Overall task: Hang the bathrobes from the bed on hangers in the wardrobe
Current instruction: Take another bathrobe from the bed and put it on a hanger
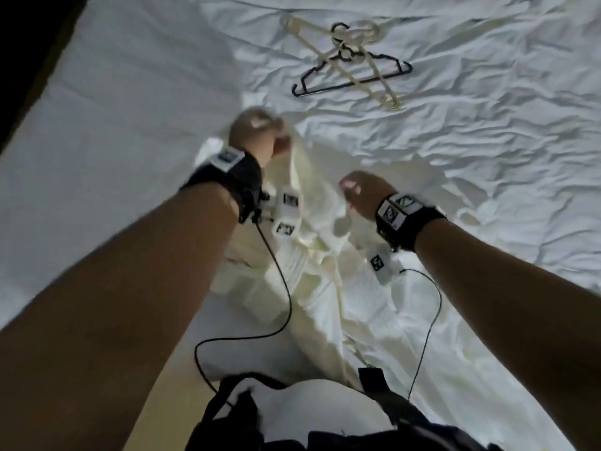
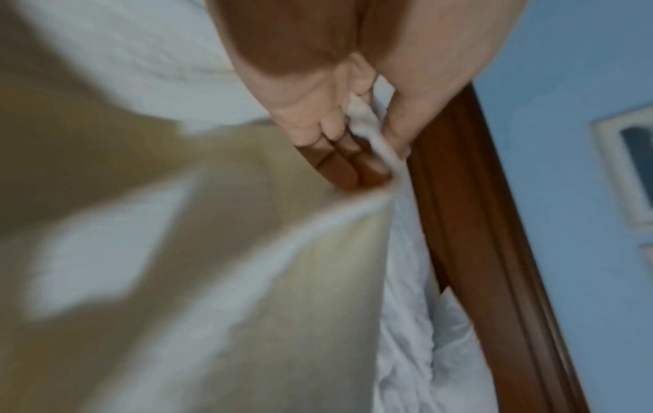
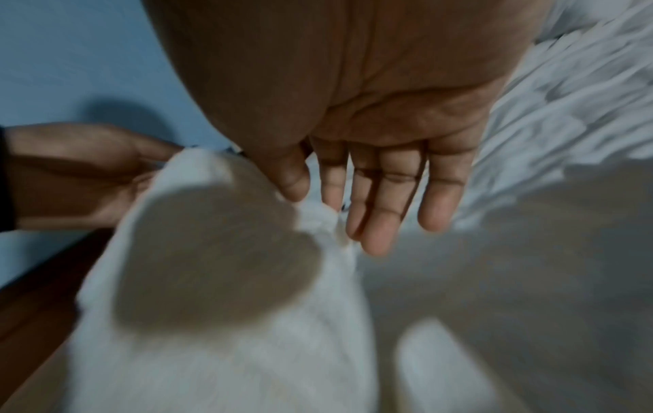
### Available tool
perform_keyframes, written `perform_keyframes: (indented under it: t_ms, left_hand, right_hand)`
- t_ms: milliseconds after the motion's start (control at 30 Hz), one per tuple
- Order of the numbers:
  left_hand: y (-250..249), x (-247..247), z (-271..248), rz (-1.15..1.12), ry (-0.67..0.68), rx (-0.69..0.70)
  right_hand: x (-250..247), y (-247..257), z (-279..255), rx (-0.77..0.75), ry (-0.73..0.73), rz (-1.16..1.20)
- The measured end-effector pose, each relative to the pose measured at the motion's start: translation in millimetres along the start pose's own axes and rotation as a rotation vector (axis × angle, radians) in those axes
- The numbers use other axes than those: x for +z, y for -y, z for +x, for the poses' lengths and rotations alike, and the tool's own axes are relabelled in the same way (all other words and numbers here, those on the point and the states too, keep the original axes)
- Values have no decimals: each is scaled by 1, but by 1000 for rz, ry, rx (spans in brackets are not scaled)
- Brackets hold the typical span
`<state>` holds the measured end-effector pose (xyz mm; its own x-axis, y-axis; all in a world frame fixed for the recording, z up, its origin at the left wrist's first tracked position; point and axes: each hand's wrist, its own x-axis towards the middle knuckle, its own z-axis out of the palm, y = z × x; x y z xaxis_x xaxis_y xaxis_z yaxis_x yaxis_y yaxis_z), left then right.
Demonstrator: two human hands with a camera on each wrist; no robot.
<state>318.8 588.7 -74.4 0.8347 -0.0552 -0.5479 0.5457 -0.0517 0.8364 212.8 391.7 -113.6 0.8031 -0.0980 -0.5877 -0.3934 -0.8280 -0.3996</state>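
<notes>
Head view shows your left hand [image 1: 257, 135] raised over the bed [image 1: 113, 109], fingers curled round the top edge of the cream bathrobe [image 1: 312, 255], which hangs from that grip and trails down onto the sheet in front of you. Your right hand [image 1: 361, 193] sits lower and to the right, pinching another fold of the same bathrobe between thumb and forefinger (the other fingers [image 3: 385, 201] lie straight in the right wrist view). The left wrist view, though blurred, shows your left hand's fingers [image 2: 350, 165] and thumb clamped on a narrow strip of the fabric, with a dark wooden bed frame [image 2: 470, 223] and a blue wall [image 2: 572, 167] behind. Farther up the bed, well apart from both hands, lies a small heap of hangers [image 1: 351, 60]: one dark, the others cream, crossed over one another on the rumpled sheet.
</notes>
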Motion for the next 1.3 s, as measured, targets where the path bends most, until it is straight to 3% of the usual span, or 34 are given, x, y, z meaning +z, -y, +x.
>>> perform_keyframes:
  t_ms: [67,133,200,233,300,400,567,767,933,1033,1167,1300]
  left_hand:
    - [-35,5,34,124,106,56]
    - [-43,1,64,558,177,83]
    - [-30,-6,79,1056,242,145]
    - [-20,-10,83,1187,259,177]
    - [7,-21,92,1323,263,197]
    - [49,-39,110,1527,266,33]
    - [96,-50,129,1527,513,-167]
    - [139,-54,165,1487,478,-173]
    - [165,-44,199,1567,459,-178]
    - [175,-45,206,1573,465,-222]
    - [179,-44,210,1567,447,-221]
    - [180,-39,212,1622,417,-174]
  right_hand:
    - [-31,2,31,44,-145,109]
    - [-51,3,58,80,-225,182]
    - [-54,0,83,100,-180,134]
    - [-53,-2,94,104,-140,75]
    - [-47,-10,115,115,-61,-46]
    - [-38,-32,147,156,14,-155]
    - [-39,-65,204,245,79,-282]
    - [-64,-84,281,246,-4,-355]
    - [-54,-105,325,250,15,-396]
    - [-50,-102,334,247,-43,-331]
    - [-42,-97,324,281,-120,-444]
    - [-25,-92,297,164,-105,-207]
